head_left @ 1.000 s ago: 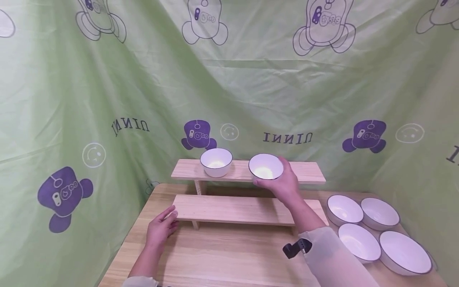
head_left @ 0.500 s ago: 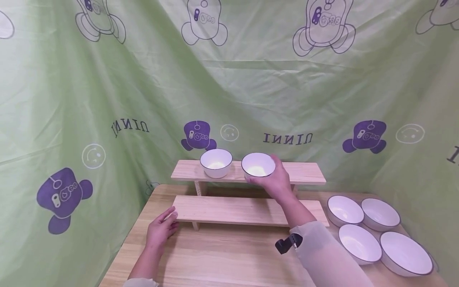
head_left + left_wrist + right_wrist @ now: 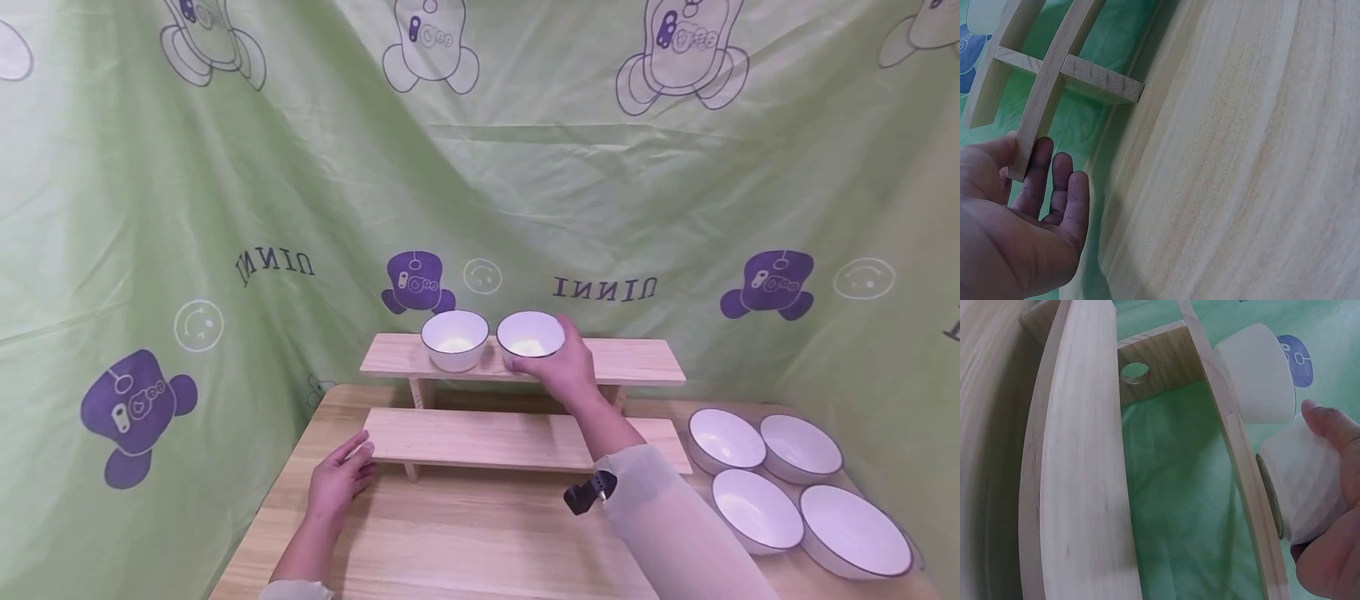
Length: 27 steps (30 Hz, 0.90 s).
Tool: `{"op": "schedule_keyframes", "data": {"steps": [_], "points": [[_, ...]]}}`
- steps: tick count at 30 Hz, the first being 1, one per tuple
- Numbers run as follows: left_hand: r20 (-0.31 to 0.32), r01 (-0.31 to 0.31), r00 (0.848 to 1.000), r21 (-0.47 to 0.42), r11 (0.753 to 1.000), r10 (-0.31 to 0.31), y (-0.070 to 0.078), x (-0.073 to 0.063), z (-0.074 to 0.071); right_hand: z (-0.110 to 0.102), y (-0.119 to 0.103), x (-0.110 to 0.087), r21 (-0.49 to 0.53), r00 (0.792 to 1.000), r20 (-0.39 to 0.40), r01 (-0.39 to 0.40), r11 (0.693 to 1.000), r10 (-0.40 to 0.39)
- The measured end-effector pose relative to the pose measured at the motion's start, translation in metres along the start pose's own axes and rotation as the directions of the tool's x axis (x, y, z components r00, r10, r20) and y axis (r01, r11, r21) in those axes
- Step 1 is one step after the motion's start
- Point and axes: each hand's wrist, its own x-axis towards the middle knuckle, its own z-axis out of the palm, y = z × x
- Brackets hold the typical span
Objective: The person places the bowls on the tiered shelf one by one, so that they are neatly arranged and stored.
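My right hand (image 3: pixel 572 372) grips a small white bowl with a dark rim (image 3: pixel 529 335) by its right side, on the upper wooden shelf (image 3: pixel 637 362). The bowl stands close beside a matching bowl (image 3: pixel 453 339) to its left. In the right wrist view my fingers (image 3: pixel 1335 550) wrap the held bowl (image 3: pixel 1304 487), its base against the upper shelf (image 3: pixel 1235 456), with the other bowl (image 3: pixel 1257 372) beyond. My left hand (image 3: pixel 341 479) rests with straight fingers against the left end of the lower shelf (image 3: pixel 480 437). The left wrist view shows that hand (image 3: pixel 1029 212) touching the shelf's end (image 3: pixel 1041 106).
Several wider white bowls (image 3: pixel 753 508) sit in a cluster on the wooden table (image 3: pixel 465 542) at the right. A green printed cloth (image 3: pixel 225 183) hangs behind and to both sides. A small black clip (image 3: pixel 581 496) sits on my right sleeve.
My right hand has carried the bowl leftward and down onto the upper shelf, close to the other bowl. My left hand has stayed at the lower shelf's end.
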Motion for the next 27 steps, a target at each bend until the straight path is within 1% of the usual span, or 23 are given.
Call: {"op": "schedule_keyframes", "data": {"steps": [7, 16, 27], "points": [[0.003, -0.003, 1.000, 0.000, 1.000, 0.003, -0.0008, 0.0041, 0.0022, -0.0007, 0.0001, 0.0059, 0.002, 1.000, -0.012, -0.005, 1.000, 0.005], [0.000, 0.004, 1.000, -0.003, 1.000, -0.004, -0.0049, 0.0038, 0.0013, 0.0024, 0.0062, 0.0096, 0.006, 1.000, -0.008, -0.017, 1.000, 0.017], [0.002, 0.000, 1.000, -0.011, 1.000, 0.000, -0.0021, 0.0046, 0.0016, 0.0002, 0.0060, 0.0082, 0.018, 0.999, 0.039, 0.007, 1.000, -0.008]]}}
